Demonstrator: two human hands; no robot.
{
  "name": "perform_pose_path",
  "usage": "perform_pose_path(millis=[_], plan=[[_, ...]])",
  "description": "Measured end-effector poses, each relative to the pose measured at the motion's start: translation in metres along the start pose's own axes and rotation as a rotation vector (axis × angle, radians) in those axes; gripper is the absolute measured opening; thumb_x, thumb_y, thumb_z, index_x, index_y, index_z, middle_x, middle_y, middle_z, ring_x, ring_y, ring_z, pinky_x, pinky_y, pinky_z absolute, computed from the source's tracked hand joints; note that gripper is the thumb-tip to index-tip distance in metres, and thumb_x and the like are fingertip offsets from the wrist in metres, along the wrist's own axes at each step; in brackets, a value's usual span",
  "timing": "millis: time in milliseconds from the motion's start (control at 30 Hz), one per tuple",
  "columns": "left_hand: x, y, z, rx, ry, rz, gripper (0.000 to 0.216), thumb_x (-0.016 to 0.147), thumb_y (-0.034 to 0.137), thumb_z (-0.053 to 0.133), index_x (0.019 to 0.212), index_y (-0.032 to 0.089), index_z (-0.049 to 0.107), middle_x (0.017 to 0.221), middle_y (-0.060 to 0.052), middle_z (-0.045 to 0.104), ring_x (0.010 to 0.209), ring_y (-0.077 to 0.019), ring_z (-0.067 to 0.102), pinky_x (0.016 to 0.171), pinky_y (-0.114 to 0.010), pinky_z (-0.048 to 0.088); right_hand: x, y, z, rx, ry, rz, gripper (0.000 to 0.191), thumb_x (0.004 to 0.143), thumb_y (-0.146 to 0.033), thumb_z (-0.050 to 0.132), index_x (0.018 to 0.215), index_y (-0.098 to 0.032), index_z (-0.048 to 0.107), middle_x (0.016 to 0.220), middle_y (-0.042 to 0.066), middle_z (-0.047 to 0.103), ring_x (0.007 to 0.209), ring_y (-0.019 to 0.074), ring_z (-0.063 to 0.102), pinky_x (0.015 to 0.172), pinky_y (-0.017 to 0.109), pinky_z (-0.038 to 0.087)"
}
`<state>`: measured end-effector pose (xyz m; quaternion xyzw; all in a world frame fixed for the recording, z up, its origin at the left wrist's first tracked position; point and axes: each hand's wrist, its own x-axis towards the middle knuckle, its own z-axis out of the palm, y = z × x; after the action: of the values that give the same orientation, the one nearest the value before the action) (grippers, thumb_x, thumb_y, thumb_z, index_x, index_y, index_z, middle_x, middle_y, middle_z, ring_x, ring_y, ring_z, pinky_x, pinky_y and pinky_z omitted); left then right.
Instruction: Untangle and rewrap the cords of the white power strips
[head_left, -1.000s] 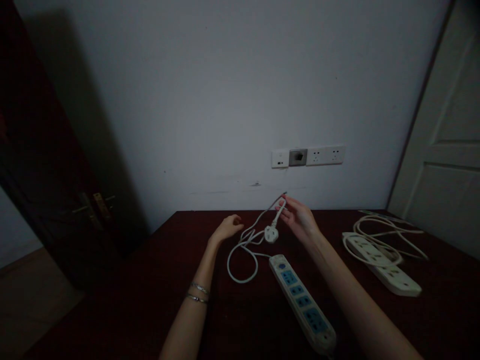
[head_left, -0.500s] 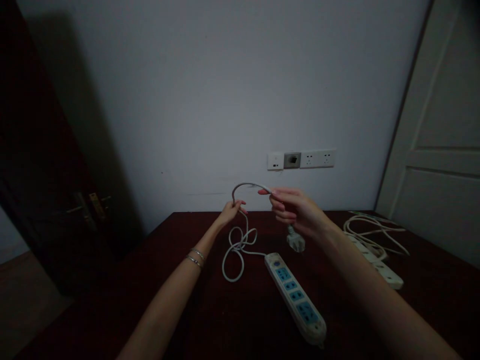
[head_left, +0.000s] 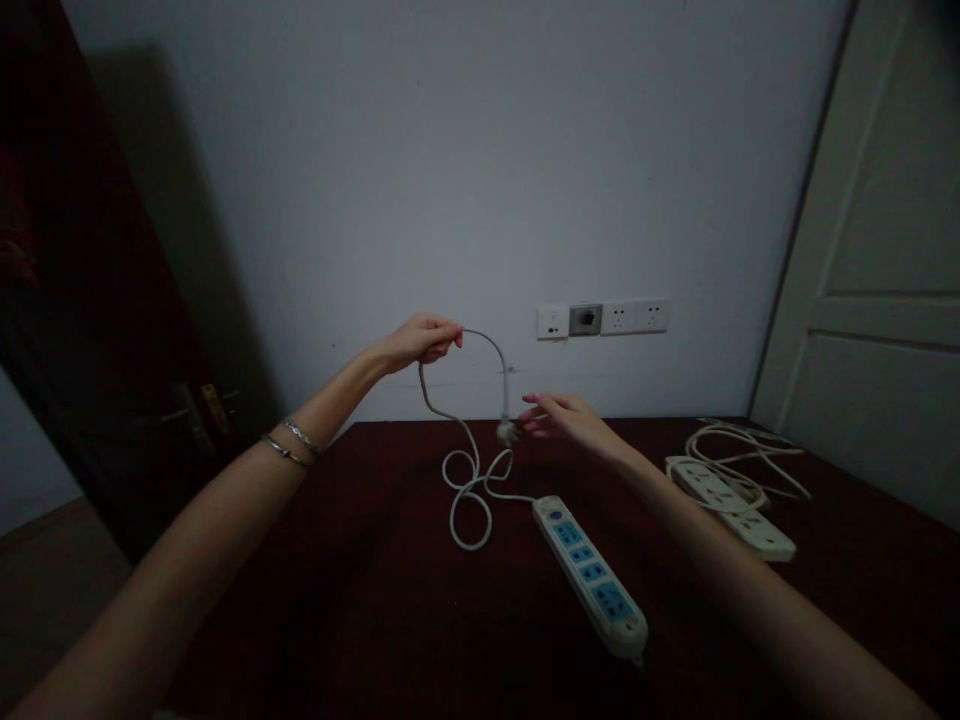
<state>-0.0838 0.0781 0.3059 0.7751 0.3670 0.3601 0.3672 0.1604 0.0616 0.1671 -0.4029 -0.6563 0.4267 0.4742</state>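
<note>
My left hand (head_left: 418, 340) is raised above the dark red table (head_left: 360, 600), closed in a pinch on the white cord (head_left: 471, 478) of a power strip. The cord arches over from the fingers, and its plug (head_left: 507, 431) hangs just above the table. My right hand (head_left: 564, 418) is next to the plug with fingers stretched out, its fingertips at or very near the plug. The white power strip (head_left: 591, 575) with blue sockets lies on the table, the rest of its cord looped beside it.
A second white power strip (head_left: 731, 508) with a coiled cord lies at the right of the table. A row of wall sockets (head_left: 604, 319) sits on the white wall behind. A dark door (head_left: 112, 330) stands at the left, a white door (head_left: 885, 270) at the right.
My left hand has lifted the cord higher and to the left. My right hand has let go of the cord, opened, and now sits by the hanging plug.
</note>
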Motion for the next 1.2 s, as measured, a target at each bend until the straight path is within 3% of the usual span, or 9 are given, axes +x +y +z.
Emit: perform_pose_path(millis=[133, 233, 400, 533, 633, 767, 867, 1067, 1200], plan=[[0.001, 0.008, -0.046, -0.146, 0.337, 0.075, 0.025, 0.086, 0.028, 0.048, 0.066, 0.014, 0.053, 0.040, 0.008, 0.026, 0.030, -0.0018, 0.018, 0.032, -0.015, 0.009, -0.041, 0.051, 0.001, -0.746, 0.010, 0.044, 0.066, 0.075, -0.049, 0.055, 0.121, -0.003, 0.050, 0.114, 0.026, 0.056, 0.105, 0.0341, 0.054, 0.085, 0.043, 0.042], [0.002, 0.010, -0.083, -0.229, 0.605, 0.109, 0.024, 0.088, 0.028, 0.042, 0.069, 0.015, 0.049, 0.042, 0.008, 0.028, 0.030, -0.0025, 0.018, 0.031, -0.016, 0.009, -0.078, 0.083, 0.017, -1.059, -0.123, 0.242, 0.093, 0.067, -0.053, 0.061, 0.136, 0.001, 0.030, 0.123, 0.031, 0.047, 0.106, 0.0426, 0.051, 0.081, 0.049, 0.041], [0.002, 0.012, -0.131, -0.252, 0.852, 0.141, 0.007, 0.084, 0.018, 0.043, 0.085, 0.016, 0.050, 0.053, 0.006, 0.040, 0.034, -0.0030, 0.029, 0.033, -0.016, 0.016, -0.097, 0.099, 0.032, -1.166, -0.182, 0.312, 0.088, 0.066, -0.030, 0.061, 0.139, -0.001, 0.021, 0.113, 0.027, 0.055, 0.099, 0.0373, 0.057, 0.076, 0.042, 0.043], [-0.008, 0.011, -0.153, -0.170, 0.943, 0.162, 0.028, 0.089, 0.027, 0.041, 0.117, 0.024, 0.041, 0.067, 0.003, 0.049, 0.045, -0.0046, 0.042, 0.042, -0.017, 0.032, -0.077, 0.084, 0.009, -1.076, -0.165, 0.202, 0.072, 0.064, -0.028, 0.061, 0.128, -0.001, 0.040, 0.105, 0.024, 0.061, 0.096, 0.0329, 0.060, 0.073, 0.035, 0.044], [-0.021, 0.004, -0.159, -0.166, 0.871, 0.126, 0.042, 0.088, 0.029, 0.045, 0.128, 0.030, 0.032, 0.082, -0.001, 0.057, 0.053, -0.0077, 0.052, 0.046, -0.019, 0.039, -0.053, 0.063, -0.024, -1.043, -0.063, 0.127, 0.053, 0.065, -0.033, 0.061, 0.111, -0.006, 0.055, 0.099, 0.020, 0.064, 0.088, 0.0306, 0.062, 0.070, 0.034, 0.044], [-0.035, -0.017, -0.152, -0.151, 0.783, 0.097, 0.063, 0.074, 0.008, 0.055, 0.129, 0.032, 0.032, 0.094, -0.003, 0.059, 0.059, -0.0101, 0.059, 0.047, -0.021, 0.045, -0.019, 0.027, -0.075, -0.899, 0.174, -0.062, 0.049, 0.068, -0.038, 0.061, 0.108, -0.010, 0.060, 0.103, 0.017, 0.065, 0.089, 0.0280, 0.061, 0.073, 0.035, 0.045], [-0.038, -0.038, -0.142, -0.100, 0.833, 0.084, 0.068, 0.069, -0.002, 0.049, 0.127, 0.030, 0.036, 0.096, -0.004, 0.058, 0.058, -0.0092, 0.060, 0.047, -0.021, 0.047, -0.003, -0.007, -0.107, -0.781, 0.375, -0.108, 0.051, 0.065, -0.046, 0.064, 0.104, -0.012, 0.064, 0.096, 0.015, 0.067, 0.081, 0.0275, 0.062, 0.066, 0.037, 0.045], [-0.037, -0.071, -0.130, 0.071, 0.954, 0.088, 0.068, 0.065, -0.003, 0.044, 0.126, 0.028, 0.039, 0.099, -0.005, 0.054, 0.052, -0.0068, 0.057, 0.041, -0.018, 0.045, 0.001, -0.072, -0.143, -0.528, 0.665, -0.103, 0.052, 0.065, -0.046, 0.067, 0.105, -0.013, 0.064, 0.094, 0.017, 0.066, 0.077, 0.0248, 0.061, 0.060, 0.035, 0.043], [-0.033, -0.076, -0.124, 0.281, 0.919, 0.097, 0.079, 0.060, -0.002, 0.045, 0.130, 0.032, 0.033, 0.102, -0.007, 0.051, 0.051, -0.0058, 0.054, 0.037, -0.013, 0.040, 0.008, -0.080, -0.162, -0.432, 0.785, -0.085, 0.062, 0.060, -0.050, 0.068, 0.110, -0.015, 0.061, 0.096, 0.017, 0.064, 0.076, 0.0263, 0.062, 0.055, 0.035, 0.042]])
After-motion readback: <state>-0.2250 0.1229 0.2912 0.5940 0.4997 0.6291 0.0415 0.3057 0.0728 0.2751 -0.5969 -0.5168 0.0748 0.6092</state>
